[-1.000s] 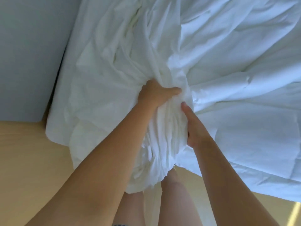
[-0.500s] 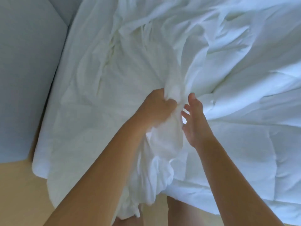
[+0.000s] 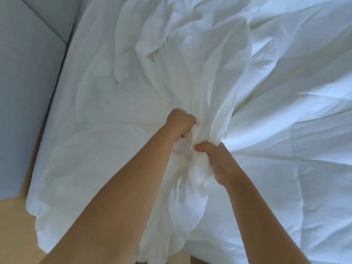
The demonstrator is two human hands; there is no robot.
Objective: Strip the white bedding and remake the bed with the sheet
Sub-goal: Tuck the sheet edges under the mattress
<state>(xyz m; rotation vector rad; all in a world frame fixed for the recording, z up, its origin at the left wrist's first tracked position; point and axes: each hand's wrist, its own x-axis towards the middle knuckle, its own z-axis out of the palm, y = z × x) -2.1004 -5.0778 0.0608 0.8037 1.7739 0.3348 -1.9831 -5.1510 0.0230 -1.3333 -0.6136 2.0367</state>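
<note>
Sheet point(image 3: 171, 82) bunched on bed point(image 3: 76, 159) middle, left hand point(image 3: 181, 123) and right hand point(image 3: 215, 159) gripping it; duvet point(image 3: 304, 149) on bed's right side; padded panel point(image 3: 28, 92) left of bed; floor point(image 3: 13, 235) off bed's near-left corner.

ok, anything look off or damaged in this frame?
Nothing is torn, stained or spilled. The white bedding is heavily creased and bunched into a thick twist where the left hand and right hand grip it, which fits stripping the bed.

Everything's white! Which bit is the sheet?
Start at the grey wall, then look right. The sheet is the thin cloth bunched in the left hand and right hand; the quilted cover beside it is puffy and stitched.
</note>
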